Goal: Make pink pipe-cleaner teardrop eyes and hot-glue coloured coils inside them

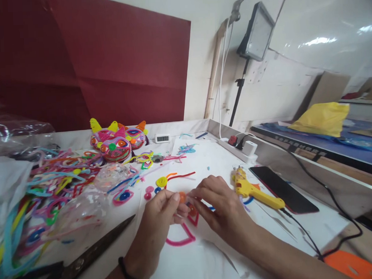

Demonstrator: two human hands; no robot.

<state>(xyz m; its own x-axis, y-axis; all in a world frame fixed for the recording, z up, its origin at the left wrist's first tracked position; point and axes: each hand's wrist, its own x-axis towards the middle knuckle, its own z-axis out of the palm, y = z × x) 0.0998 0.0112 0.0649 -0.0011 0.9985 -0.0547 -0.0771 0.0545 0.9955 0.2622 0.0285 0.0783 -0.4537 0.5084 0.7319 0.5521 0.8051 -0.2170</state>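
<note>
My left hand (166, 210), with a black band at the wrist, pinches a small orange disc (182, 197) between thumb and fingers. Close on its right, the fingertips of my right hand (215, 200) are pressed together beside the disc; what they hold, if anything, is too small to make out. Beneath both hands, a pink pipe-cleaner outline (181, 241) lies on the white paper. Just behind my left hand are a yellow coil (161, 181) and small pink discs (148, 193). Red and orange strips (183, 175) lie behind the fingers.
Black scissors (86, 257) lie at the lower left, by a pile of coloured pipe cleaners (58, 178). Decorated animal heads (115, 148) stand at the back. To the right are a yellow glue gun (256, 192), a phone (283, 188), a power strip (235, 149) and cables.
</note>
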